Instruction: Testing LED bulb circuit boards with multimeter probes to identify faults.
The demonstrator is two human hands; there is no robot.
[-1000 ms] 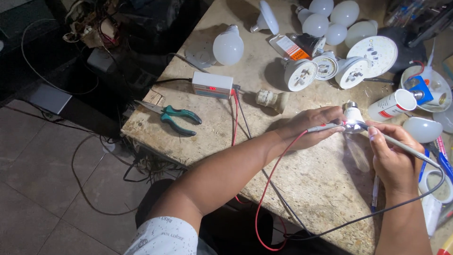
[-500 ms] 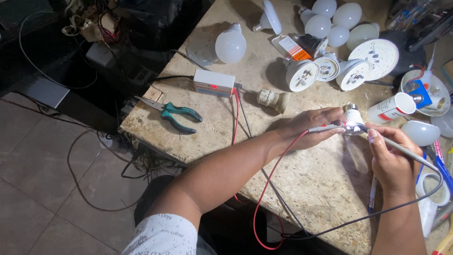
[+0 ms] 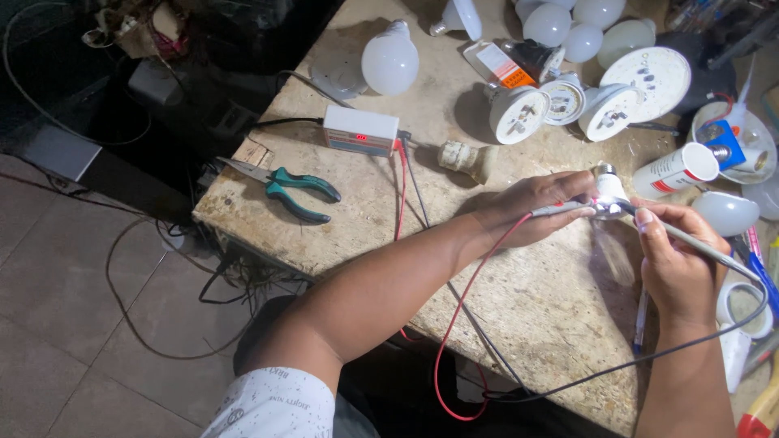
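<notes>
Between my hands, the bulb base (image 3: 608, 193) sits gripped by my left hand (image 3: 531, 212), while my right hand (image 3: 677, 264) pinches a probe (image 3: 698, 247) against it.

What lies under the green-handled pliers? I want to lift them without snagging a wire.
The green-handled pliers lie flat on the bare stone tabletop, near its left edge. No wire shows beneath them; the red lead runs to their right. The spot under the handles is covered.
</notes>
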